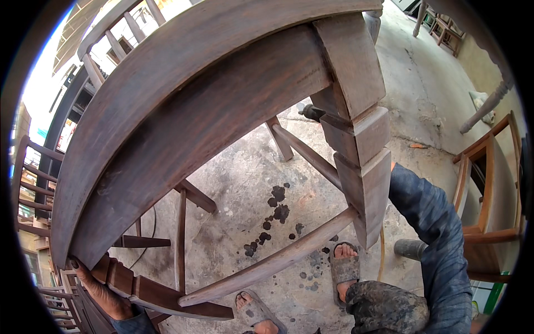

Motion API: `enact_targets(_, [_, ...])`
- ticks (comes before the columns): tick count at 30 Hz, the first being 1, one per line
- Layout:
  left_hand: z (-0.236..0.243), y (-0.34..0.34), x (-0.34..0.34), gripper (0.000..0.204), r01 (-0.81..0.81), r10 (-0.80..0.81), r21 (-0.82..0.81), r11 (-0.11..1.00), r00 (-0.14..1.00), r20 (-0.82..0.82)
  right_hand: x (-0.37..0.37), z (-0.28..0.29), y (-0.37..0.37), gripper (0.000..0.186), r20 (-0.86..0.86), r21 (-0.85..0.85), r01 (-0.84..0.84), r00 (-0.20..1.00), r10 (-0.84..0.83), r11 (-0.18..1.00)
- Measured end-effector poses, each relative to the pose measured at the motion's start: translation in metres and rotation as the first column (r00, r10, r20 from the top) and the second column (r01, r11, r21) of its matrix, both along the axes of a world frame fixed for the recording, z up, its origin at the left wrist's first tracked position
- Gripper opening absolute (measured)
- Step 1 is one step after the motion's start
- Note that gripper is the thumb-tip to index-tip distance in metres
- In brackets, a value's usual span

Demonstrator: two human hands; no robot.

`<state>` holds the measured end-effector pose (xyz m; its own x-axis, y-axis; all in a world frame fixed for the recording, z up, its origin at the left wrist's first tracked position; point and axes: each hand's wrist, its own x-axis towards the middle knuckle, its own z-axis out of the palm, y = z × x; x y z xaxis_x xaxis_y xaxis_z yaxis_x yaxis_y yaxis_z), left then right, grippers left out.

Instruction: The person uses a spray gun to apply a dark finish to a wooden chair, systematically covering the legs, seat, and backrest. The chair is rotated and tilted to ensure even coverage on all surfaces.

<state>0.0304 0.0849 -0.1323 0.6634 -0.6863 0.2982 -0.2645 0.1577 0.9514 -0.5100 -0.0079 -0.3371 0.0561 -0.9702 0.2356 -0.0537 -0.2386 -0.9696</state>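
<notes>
A dark brown wooden table or chair frame (211,83) with a curved top edge fills the middle of the view, tilted, its legs joined by round stretchers. At its lower left corner, my left hand (103,289) is wrapped round the top of a notched leg (150,295), fingers partly behind it. My right forearm (428,206), in a blue sleeve, reaches up behind the right leg (370,183). That leg hides the right hand except for a sliver of skin at the cuff. A black rounded thing (312,112) pokes out on the leg's other side; what it is I cannot make out.
My sandalled feet (346,261) stand on a stained concrete floor (239,161) with dark wet spots. A grey cylinder (410,249) lies near my right arm. Brown wooden frames (484,183) stand at the right; slatted chairs (39,183) are at the left.
</notes>
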Motion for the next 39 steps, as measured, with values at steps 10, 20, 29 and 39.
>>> enact_targets(10, [0.002,0.004,0.003,0.075,0.021,-0.02,0.044,0.999,1.0,-0.023,0.006,-0.018,-0.025,0.051,0.259,0.012,0.075,0.963,-0.075,0.997])
enact_targets(20, [0.0,0.005,0.01,0.074,0.025,-0.025,-0.001,1.0,1.0,0.003,0.005,0.023,0.008,0.034,0.046,-0.005,-0.027,0.999,0.027,1.0])
enact_targets(29, [0.0,0.002,0.006,0.075,0.051,-0.051,0.008,0.999,0.999,0.0,0.014,0.039,0.03,0.028,-0.005,0.046,0.032,0.999,-0.032,0.998])
enact_targets(39, [-0.003,0.001,0.013,0.078,0.011,-0.011,0.015,1.0,1.0,0.004,0.006,0.026,-0.004,0.035,0.02,-0.052,0.044,0.999,-0.043,0.998])
